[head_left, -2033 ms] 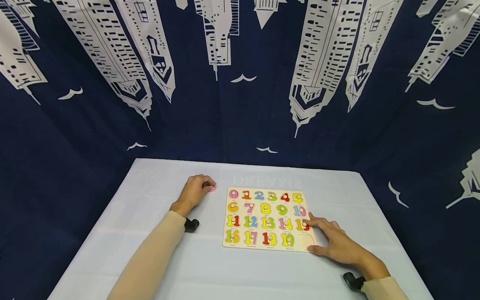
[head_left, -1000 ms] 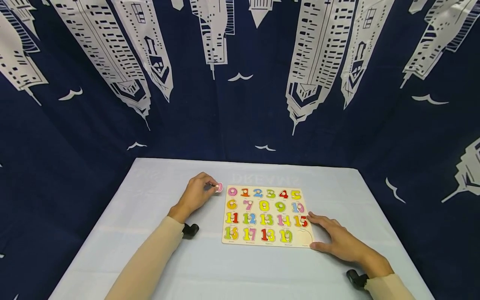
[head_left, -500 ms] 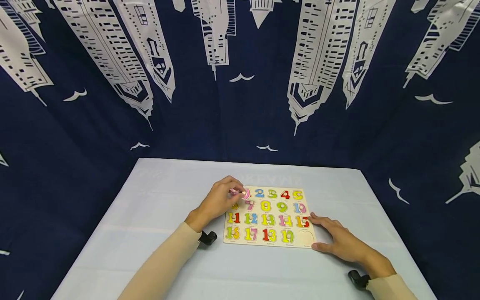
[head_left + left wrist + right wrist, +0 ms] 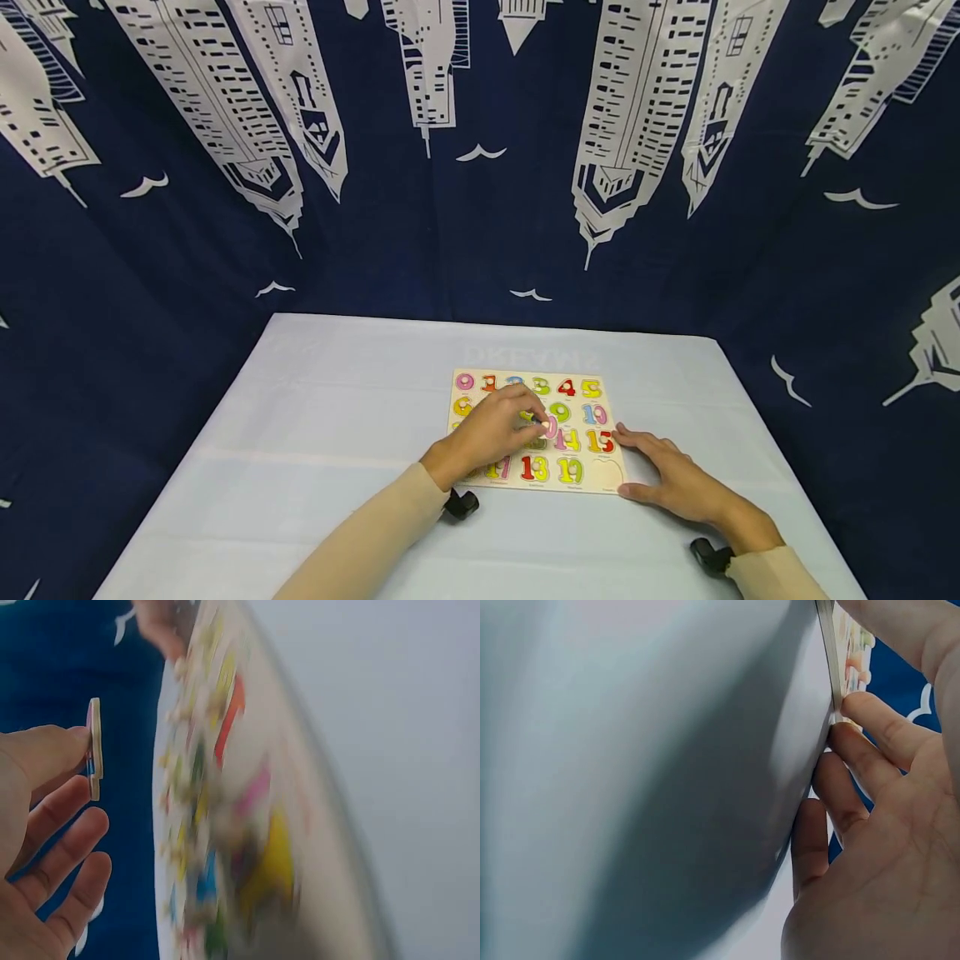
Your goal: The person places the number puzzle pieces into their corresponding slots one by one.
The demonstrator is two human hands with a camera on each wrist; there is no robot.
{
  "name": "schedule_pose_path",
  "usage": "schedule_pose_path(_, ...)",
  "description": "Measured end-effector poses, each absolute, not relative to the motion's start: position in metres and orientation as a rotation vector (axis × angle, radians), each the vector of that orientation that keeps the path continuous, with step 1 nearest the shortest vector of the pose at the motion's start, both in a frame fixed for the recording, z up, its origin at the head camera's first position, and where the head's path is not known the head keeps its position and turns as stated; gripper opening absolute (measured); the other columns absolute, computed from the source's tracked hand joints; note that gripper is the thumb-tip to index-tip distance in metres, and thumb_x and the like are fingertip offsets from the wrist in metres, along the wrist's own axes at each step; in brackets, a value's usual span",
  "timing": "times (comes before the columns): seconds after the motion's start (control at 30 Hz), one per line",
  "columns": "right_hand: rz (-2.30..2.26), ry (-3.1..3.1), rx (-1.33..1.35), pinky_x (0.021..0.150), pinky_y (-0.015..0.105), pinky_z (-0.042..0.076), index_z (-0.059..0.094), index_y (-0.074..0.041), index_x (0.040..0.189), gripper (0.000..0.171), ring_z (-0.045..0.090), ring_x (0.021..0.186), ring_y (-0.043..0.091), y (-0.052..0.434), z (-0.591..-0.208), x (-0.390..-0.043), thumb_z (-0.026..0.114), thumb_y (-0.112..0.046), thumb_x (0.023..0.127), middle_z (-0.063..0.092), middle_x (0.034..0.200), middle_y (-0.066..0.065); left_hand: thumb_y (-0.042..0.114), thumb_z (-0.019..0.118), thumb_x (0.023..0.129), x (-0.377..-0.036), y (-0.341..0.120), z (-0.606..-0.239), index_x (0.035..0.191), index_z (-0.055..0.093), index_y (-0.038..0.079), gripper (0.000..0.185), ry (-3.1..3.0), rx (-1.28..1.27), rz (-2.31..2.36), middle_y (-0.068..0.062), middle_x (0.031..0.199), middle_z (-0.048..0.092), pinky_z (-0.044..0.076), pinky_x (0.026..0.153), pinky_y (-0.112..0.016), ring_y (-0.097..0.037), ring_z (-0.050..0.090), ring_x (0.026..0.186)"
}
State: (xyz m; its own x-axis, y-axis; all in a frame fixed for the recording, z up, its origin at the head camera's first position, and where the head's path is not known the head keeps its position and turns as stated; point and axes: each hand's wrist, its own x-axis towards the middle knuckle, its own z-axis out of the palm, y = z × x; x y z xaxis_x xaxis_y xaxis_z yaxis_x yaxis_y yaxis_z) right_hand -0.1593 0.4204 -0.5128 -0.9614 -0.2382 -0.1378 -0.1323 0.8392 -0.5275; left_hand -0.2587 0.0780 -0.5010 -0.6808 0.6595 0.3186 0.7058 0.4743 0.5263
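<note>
My left hand (image 4: 498, 425) is over the middle of a wooden number puzzle board (image 4: 611, 477), hiding several of its numbers. Thumb and fingers pinch a number puzzle piece (image 4: 552, 427) whose pink part shows past the fingertips. In the left wrist view this puzzle piece (image 4: 95, 750) is held edge-on, apart from the board, with the other fingers loosely bent. My right hand (image 4: 678, 479) lies at the board's right edge, thumb near the lower corner and forefinger higher up. From the right wrist view, its fingertips touch the table and the board's edge (image 4: 829, 660).
Colourful knobbed numbers such as the red 4 (image 4: 567, 387) fill rows of the board, and a bare outlined recess (image 4: 606, 473) is at its lower right. A white cloth covers the table (image 4: 337, 375). Behind it hangs a dark blue curtain (image 4: 450, 233) with white buildings.
My left hand has lifted the puzzle piece from the table left of the board and carried it rightward over the board's middle. My right hand has stayed at the right edge.
</note>
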Motion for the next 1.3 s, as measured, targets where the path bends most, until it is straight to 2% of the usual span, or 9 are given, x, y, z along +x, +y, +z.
schedule_pose_path(0.13,-0.781,2.824,-0.305,0.123,0.088,0.039,0.055,-0.019,0.171,0.09,0.05,0.158,0.054,0.422,-0.516,-0.16,0.094,-0.05,0.096,0.044,0.186,0.02,0.034,0.085,0.11,-0.25,0.101,-0.506,0.122,0.085,0.026,0.014,-2.673,-1.243,-0.921,0.011,0.13,0.078,0.06,0.116,-0.024,-0.007,0.073,0.123)
schedule_pose_path(0.3,-0.784,2.839,-0.345,0.122,0.087,0.041,0.054,-0.02,0.171,0.09,0.052,0.156,0.053,0.426,-0.519,-0.159,0.094,-0.049,0.096,0.046,0.185,0.02,0.037,0.087,0.109,-0.24,0.13,-0.512,0.119,0.086,0.026,0.014,-2.671,-1.297,-0.837,0.011,0.117,0.079,0.056,0.096,-0.014,-0.001,0.066,0.101)
schedule_pose_path(0.4,-0.799,2.857,-0.369,0.12,0.084,0.045,0.056,-0.02,0.17,0.089,0.055,0.153,0.049,0.428,-0.519,-0.157,0.095,-0.047,0.095,0.049,0.183,0.019,0.036,0.088,0.108,-0.235,0.146,-0.517,0.116,0.088,0.028,0.012,-2.652,-1.331,-0.768,0.013,0.113,0.079,0.052,0.09,-0.012,0.001,0.063,0.097)
schedule_pose_path(0.7,-0.844,2.851,-0.384,0.118,0.086,0.043,0.056,-0.021,0.17,0.088,0.055,0.152,0.048,0.429,-0.52,-0.155,0.096,-0.044,0.095,0.049,0.183,0.018,0.042,0.091,0.104,-0.221,0.181,-0.533,0.109,0.09,0.034,0.009,-2.613,-1.339,-0.525,0.021,0.108,0.08,0.052,0.09,-0.016,0.001,0.066,0.099)
schedule_pose_path(1.03,-0.845,2.854,-0.385,0.116,0.087,0.043,0.056,-0.021,0.17,0.089,0.055,0.152,0.048,0.428,-0.52,-0.156,0.097,-0.042,0.094,0.049,0.183,0.018,0.046,0.093,0.102,-0.219,0.184,-0.533,0.106,0.092,0.036,0.011,-2.598,-1.273,-0.507,0.022,0.109,0.083,0.048,0.084,-0.014,0.0,0.062,0.092)
schedule_pose_path(1.3,-0.848,2.848,-0.377,0.117,0.084,0.042,0.056,-0.02,0.17,0.089,0.055,0.151,0.047,0.428,-0.519,-0.157,0.097,-0.043,0.094,0.05,0.183,0.019,0.048,0.094,0.1,-0.218,0.187,-0.529,0.104,0.091,0.038,0.012,-2.614,-1.255,-0.419,0.022,0.102,0.079,0.046,0.08,-0.015,0.0,0.06,0.088)
